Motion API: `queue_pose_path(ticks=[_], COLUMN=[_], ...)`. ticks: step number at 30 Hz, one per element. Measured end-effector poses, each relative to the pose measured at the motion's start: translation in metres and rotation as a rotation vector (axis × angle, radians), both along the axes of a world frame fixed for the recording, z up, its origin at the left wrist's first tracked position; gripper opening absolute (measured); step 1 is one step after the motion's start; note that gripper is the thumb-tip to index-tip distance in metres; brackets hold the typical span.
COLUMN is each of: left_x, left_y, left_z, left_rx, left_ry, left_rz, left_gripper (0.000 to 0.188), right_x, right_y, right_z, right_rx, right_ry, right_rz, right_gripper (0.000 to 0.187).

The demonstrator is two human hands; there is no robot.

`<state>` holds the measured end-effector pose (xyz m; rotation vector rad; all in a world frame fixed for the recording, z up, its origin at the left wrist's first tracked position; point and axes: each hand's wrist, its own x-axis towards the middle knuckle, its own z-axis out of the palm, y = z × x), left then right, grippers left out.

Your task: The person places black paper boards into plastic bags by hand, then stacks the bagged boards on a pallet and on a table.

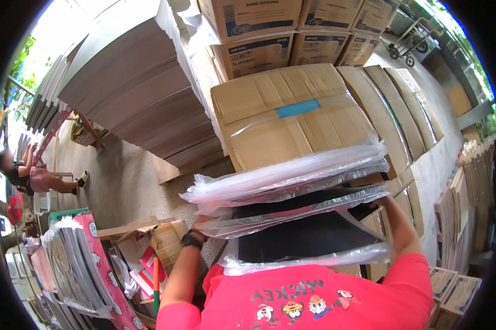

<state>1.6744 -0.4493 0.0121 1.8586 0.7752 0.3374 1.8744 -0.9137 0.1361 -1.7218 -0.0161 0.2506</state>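
Observation:
A stack of dark flat panels in clear plastic wrap (308,239) stands upright against my chest. My left hand (205,224), with a dark watch at the wrist, grips its left edge; the plastic partly covers the fingers. On the opposite edge is my right hand (381,202), its fingers mostly hidden behind the wrapped panels. Loose plastic sticks out at the panels' ends. Just beyond them lies a large brown cardboard carton (286,113) with a strip of blue tape.
Tall stacks of grey-brown boards (143,88) rise at left. Printed cartons (259,55) are piled at the back, and more flat cartons (393,104) line the right. Wrapped panels (75,264) lean at lower left. Another person (36,176) stands far left by boards.

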Motion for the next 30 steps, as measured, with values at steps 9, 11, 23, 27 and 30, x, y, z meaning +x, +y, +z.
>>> queue_pose_path(ticks=[9, 11, 23, 27, 30], left_x=[-0.07, -0.049, 0.006, 0.007, -0.003], left_y=[-0.043, -0.046, -0.042, -0.035, -0.03], left_z=[0.057, 0.049, -0.053, -0.04, -0.015], left_rx=[-0.147, -0.131, 0.473, 0.35, 0.197], left_ry=[0.02, 0.017, 0.171, 0.069, 0.107], left_rz=[-0.346, -0.435, -0.697, -0.774, -0.704], left_gripper=[0.025, 0.024, 0.029, 0.037, 0.04], right_x=[-0.096, -0.084, -0.018, -0.01, 0.013], right_y=[-0.031, -0.016, 0.011, -0.037, -0.02], right_z=[-0.012, -0.036, -0.218, -0.211, -0.121], right_rx=[0.181, 0.19, -0.473, -0.338, 0.217], right_ry=[0.232, 0.266, -0.021, 0.146, 0.464], right_rz=[-0.236, -0.21, 0.137, 0.206, 0.217], right_gripper=[0.048, 0.049, 0.067, 0.065, 0.057])
